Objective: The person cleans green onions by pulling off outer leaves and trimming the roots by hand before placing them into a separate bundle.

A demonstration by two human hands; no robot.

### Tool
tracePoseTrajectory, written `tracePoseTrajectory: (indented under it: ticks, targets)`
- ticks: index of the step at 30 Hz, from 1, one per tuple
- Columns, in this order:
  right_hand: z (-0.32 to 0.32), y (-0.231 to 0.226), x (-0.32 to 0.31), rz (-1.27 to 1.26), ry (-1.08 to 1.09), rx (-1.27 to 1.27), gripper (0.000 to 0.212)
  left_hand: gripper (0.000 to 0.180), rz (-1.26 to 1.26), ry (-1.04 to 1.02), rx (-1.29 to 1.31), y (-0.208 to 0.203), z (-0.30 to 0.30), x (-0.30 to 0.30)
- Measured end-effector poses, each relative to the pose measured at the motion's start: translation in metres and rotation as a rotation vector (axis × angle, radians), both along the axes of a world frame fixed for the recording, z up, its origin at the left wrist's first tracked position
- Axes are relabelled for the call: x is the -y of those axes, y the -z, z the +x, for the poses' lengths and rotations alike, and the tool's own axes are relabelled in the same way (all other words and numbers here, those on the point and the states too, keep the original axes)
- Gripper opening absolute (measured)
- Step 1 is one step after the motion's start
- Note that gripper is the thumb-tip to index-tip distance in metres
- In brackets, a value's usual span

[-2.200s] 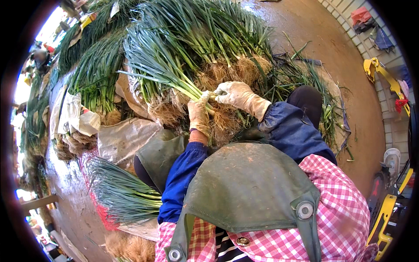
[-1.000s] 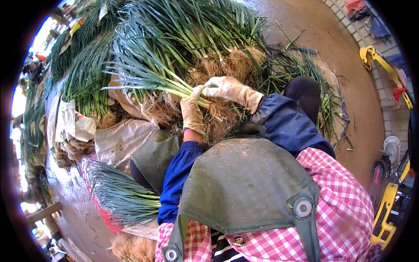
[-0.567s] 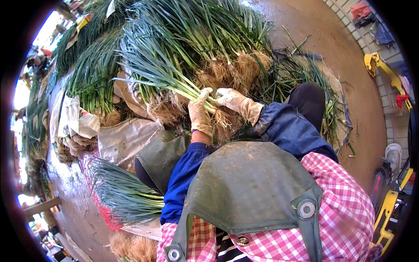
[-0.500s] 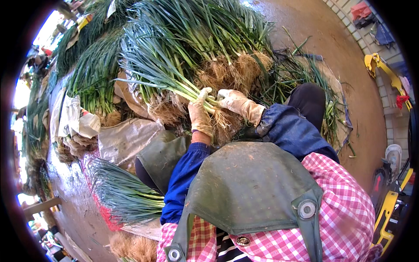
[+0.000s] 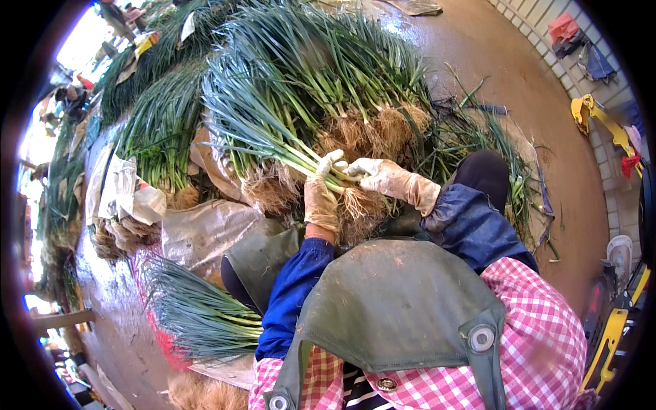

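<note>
My left hand [image 5: 322, 199], in a pale, dirt-stained glove, is closed around a few spring onions [image 5: 301, 158] low on their white stems. Their green leaves stretch up and left over a large heap, and their tan roots [image 5: 359, 203] fan out below the grip. My right hand [image 5: 393, 181], gloved too, has thumb and fingers drawn together against the stems just right of the left hand; what lies in that pinch is too small to make out. Right behind both hands lies the heap of spring onions [image 5: 301, 68], its bushy roots [image 5: 372, 133] turned toward me.
A dark green apron [image 5: 403, 301] covers my lap. Left of my knee, a separate spring onion bunch [image 5: 205, 314] lies near red netting [image 5: 164, 338]. More spring onions [image 5: 160, 137] are stacked at far left. Loose leaves [image 5: 506, 150] litter the right side, before a yellow metal frame [image 5: 611, 126].
The whole view has shifted slightly, so most things sit lower and to the right. My left hand keeps its hold on the stems; my right hand's fingers have shifted slightly beside them.
</note>
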State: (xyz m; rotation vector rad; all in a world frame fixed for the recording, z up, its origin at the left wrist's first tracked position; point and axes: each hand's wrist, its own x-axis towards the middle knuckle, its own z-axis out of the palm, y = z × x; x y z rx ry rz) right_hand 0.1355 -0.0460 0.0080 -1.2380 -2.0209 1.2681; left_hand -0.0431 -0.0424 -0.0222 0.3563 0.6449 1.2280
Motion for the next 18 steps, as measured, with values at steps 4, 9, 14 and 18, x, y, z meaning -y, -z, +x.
tracePoseTrajectory:
  ticks: [4,9,14,18]
  targets:
    - [-0.017,-0.031,0.006,0.393,-0.012,0.412,0.023,0.024,0.076,0.043,-0.035,0.001,0.004,-0.005]
    - [0.042,-0.105,0.001,0.027,0.217,-0.083,0.025,0.028,-0.002,-0.044,0.134,-0.002,0.004,-0.003]
    - [0.119,-0.141,0.010,0.053,0.219,-0.183,0.033,0.028,-0.058,-0.030,0.100,-0.005,-0.003,-0.007]
    - [0.124,-0.149,0.029,0.041,0.277,-0.347,0.036,0.023,-0.090,-0.044,0.098,-0.019,0.003,0.005]
